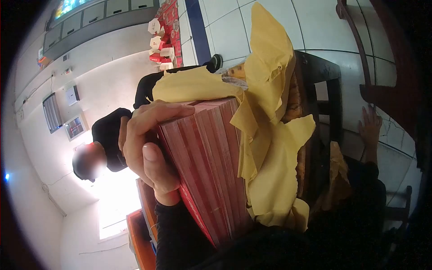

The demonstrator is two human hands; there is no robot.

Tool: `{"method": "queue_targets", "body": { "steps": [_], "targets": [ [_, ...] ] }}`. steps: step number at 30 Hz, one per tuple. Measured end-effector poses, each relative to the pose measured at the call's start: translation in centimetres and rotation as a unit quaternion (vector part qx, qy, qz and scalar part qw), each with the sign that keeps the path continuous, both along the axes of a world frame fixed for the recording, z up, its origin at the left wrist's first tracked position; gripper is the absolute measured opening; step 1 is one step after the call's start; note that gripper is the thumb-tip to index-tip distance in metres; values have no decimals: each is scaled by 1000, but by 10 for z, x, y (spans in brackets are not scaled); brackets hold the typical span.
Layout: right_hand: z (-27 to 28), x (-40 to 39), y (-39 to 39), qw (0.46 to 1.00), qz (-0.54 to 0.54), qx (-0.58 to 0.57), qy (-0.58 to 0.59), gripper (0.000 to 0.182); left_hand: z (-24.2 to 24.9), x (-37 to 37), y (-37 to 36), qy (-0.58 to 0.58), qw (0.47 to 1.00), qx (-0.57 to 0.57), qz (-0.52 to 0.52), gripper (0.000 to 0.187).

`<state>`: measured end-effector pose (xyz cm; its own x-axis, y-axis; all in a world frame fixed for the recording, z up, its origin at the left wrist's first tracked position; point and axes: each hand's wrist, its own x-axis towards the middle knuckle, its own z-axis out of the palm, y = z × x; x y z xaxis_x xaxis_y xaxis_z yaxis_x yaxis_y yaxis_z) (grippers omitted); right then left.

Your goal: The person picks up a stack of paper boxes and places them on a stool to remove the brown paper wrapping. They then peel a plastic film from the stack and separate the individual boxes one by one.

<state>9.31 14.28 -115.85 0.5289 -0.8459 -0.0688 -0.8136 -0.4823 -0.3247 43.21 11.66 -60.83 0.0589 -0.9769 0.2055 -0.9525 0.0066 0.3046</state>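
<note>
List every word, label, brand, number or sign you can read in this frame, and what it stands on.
None can be read.
Stack of red-edged sheets: pale marks on its outer face, too blurred.
Red-and-white boxes: markings too small.
Red patterned covering: pale printing too small.
Framed wall picture: nothing legible.

Red stack (204,166): layered, tilted, gripped by left hand (150,146); yellow paper (274,168): torn, crumpled, along side opposite hand.

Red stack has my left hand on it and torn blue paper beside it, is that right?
Not quite: the torn paper is yellow, not blue, as the head view shows. It does lie beside the red stack, and your left hand is on the stack.
</note>
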Motion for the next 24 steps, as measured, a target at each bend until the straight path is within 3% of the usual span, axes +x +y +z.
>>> {"method": "queue_targets", "body": {
  "steps": [14,17,20,24],
  "targets": [
    [14,4,-5,997,-10,75,24,63,6,10,-1,-5,997,45,-56,57],
    [9,2,-5,998,-4,56,26,62,4,12,-6,-1,996,40,-84,56],
    [10,2,-5,999,-5,-5,-48,63,4,8,-12,2,994,40,-105,55],
    [8,0,-6,1000,9,-6,-17,62,0,3,-8,20,996,13,-82,52]
  ]
}}
